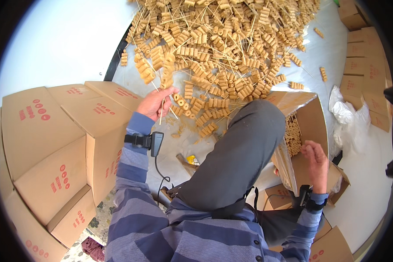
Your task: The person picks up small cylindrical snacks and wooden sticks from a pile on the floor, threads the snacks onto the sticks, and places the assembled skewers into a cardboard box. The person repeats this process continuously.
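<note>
- A bundle of thin wooden skewers loaded with tan ring-shaped pieces (167, 70) is held by the left hand (154, 104); the fingers are closed around the bare lower ends of the sticks, and the loaded part stands up above the hand.
- The bundle is raised at the near left edge of a large heap of the same tan skewered pieces (222, 43), which is spread on a white sheet on the floor (332, 48).
- The right hand (316, 159) is kept at the edge of an open brown cardboard box (308, 118); the fingers are loosely curled, and it cannot be told if something is held in them.
- Inside the open box, a neat stack of the skewered pieces (292, 133) is seen against its left wall.
- A black band with a small device (146, 142) is worn on the left wrist, over a blue striped sleeve.
- A raised knee in grey trousers (240, 148) is placed between both hands.
- Closed brown cardboard boxes with red print (52, 144) are stacked at the person's left, and more of them (364, 56) are lined at the right.
- A crumpled white plastic bag (347, 113) lies near the open box.
</note>
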Demonstrator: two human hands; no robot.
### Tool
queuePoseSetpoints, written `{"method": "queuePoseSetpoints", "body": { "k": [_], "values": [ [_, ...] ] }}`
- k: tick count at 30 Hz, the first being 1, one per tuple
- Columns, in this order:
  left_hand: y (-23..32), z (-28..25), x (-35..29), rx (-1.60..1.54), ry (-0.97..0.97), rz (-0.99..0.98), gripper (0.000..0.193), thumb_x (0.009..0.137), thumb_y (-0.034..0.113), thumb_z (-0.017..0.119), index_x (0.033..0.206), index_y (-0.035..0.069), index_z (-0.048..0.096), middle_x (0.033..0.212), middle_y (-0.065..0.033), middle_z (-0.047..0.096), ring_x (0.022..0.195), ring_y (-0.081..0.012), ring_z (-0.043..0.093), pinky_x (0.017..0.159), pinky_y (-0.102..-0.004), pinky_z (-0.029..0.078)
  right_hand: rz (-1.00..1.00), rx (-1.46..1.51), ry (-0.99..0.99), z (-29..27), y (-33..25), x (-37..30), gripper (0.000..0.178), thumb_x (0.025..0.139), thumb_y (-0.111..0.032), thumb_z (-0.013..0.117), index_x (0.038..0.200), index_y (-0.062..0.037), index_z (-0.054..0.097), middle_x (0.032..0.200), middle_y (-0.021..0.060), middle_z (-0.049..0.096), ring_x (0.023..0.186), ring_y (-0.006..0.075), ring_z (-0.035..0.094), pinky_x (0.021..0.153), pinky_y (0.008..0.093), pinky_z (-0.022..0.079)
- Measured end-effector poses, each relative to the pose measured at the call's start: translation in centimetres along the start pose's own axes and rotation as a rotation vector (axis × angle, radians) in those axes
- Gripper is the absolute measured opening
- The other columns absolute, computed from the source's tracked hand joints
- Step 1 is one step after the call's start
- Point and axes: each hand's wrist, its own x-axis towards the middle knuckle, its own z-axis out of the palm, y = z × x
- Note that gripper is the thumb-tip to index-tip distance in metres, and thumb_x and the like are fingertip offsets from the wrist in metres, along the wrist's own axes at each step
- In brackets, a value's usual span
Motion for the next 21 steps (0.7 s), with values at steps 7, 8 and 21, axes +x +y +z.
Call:
{"method": "queuePoseSetpoints", "body": {
  "k": [7, 8, 21],
  "values": [
    [5.1, 10.0, -11.7, -0.098, -0.485, 0.190, 0.042, 0.106, 0.042, 0.047, 0.112, 0.006, 0.067, 0.049, -0.0005, 0.049, 0.034, -0.0085, 0.036, 0.037, -0.0247, 0.031, -0.627, -0.152, 0.308, 1.4, -11.6, -5.6, 0.027, 0.091, 0.005, 0.066, 0.117, -0.0022, 0.067, 0.109, 0.0103, 0.070, 0.102, 0.0225, 0.066, 0.090, 0.0301, 0.053],
    [4.4, 11.8, -13.0, -0.068, -0.558, 0.216, 0.043, 0.106, 0.043, 0.047, 0.112, 0.006, 0.067, 0.049, -0.0013, 0.051, 0.034, -0.0087, 0.037, 0.037, -0.0246, 0.031, -0.798, -0.309, 0.353, 1.8, -12.6, -5.5, 0.032, 0.087, 0.007, 0.068, 0.117, -0.0039, 0.068, 0.115, 0.0121, 0.069, 0.105, 0.0267, 0.066, 0.091, 0.0318, 0.053],
    [-1.7, 21.9, -20.1, 0.295, -0.696, -0.034, 0.047, 0.105, 0.042, 0.042, 0.110, 0.002, 0.065, 0.086, -0.0023, 0.065, 0.062, -0.0052, 0.056, 0.048, -0.0183, 0.041, -1.067, -0.311, 0.105, 4.7, -10.1, -12.8, 0.040, 0.083, -0.014, 0.070, 0.121, -0.0253, 0.067, 0.145, 0.0068, 0.051, 0.136, 0.0308, 0.046, 0.103, 0.0464, 0.043]
  ]
}}
